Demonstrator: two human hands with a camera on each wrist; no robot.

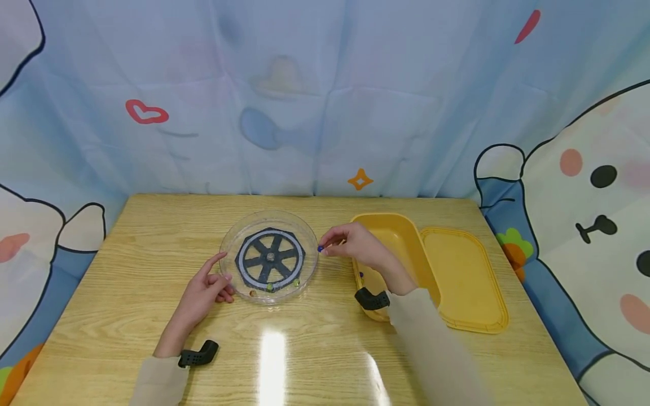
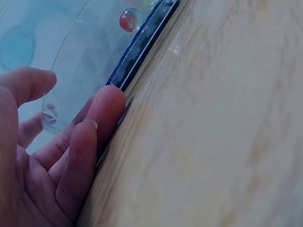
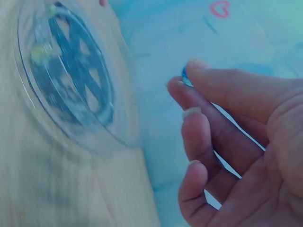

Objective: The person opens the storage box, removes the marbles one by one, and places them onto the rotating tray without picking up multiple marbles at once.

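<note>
A clear round dish [image 1: 311, 276] stands on the table with a dark spoked wheel pattern [image 1: 271, 256] in its middle. My left hand [image 1: 203, 290] holds its left edge, fingers along the outer wall and thumb over the rim. Between thumb and index finger, my right hand [image 1: 350, 243] pinches a small blue marble [image 1: 320, 248] right by the dish's right rim. A red-and-clear marble [image 2: 129, 20] and green marbles [image 1: 269, 286] lie in the near part of the dish.
Under the right forearm stands a yellow plastic bin [image 1: 427, 270] with a dark blue marble [image 1: 361, 274] inside. Its flat yellow lid [image 1: 464, 276] lies to the right of it. A printed curtain [image 1: 304, 113] hangs behind the wooden table [image 1: 127, 293].
</note>
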